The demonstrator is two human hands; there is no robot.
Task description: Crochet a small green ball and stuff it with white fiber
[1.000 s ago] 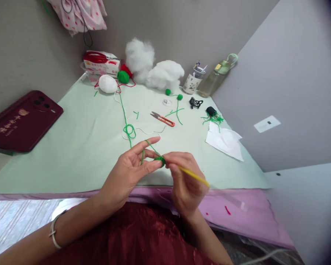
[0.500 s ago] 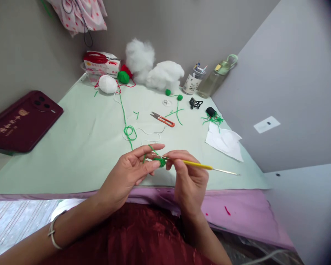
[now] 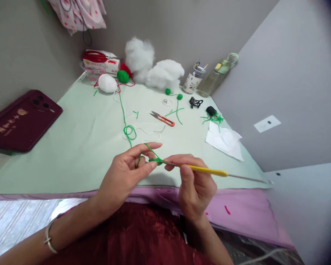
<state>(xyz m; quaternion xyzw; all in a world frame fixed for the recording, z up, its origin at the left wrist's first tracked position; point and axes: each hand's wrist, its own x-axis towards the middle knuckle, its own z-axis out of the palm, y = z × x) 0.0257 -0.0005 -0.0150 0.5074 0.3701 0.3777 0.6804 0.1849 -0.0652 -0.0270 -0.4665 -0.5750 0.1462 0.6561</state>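
Observation:
My left hand (image 3: 127,172) pinches a small green crochet piece (image 3: 155,160) between thumb and fingers, with green yarn (image 3: 126,125) running over the forefinger and back across the table to a green yarn ball (image 3: 123,76). My right hand (image 3: 194,184) grips a yellow-handled crochet hook (image 3: 209,171), its tip pushed into the green piece and its metal tail pointing right. Both hands hover above the near edge of the pale green table (image 3: 79,147).
Red-handled thread snips (image 3: 162,118) lie mid-table. At the back are white stuffing (image 3: 154,68), a white ball (image 3: 107,83), a red-and-white box (image 3: 102,62), a pen cup (image 3: 192,82) and a green bottle (image 3: 216,75). A maroon phone (image 3: 20,121) lies left; white paper (image 3: 224,141) lies right.
My right hand has swung the hook from pointing down-right to nearly level and drawn it rightward. The green piece stays pinched in my left hand.

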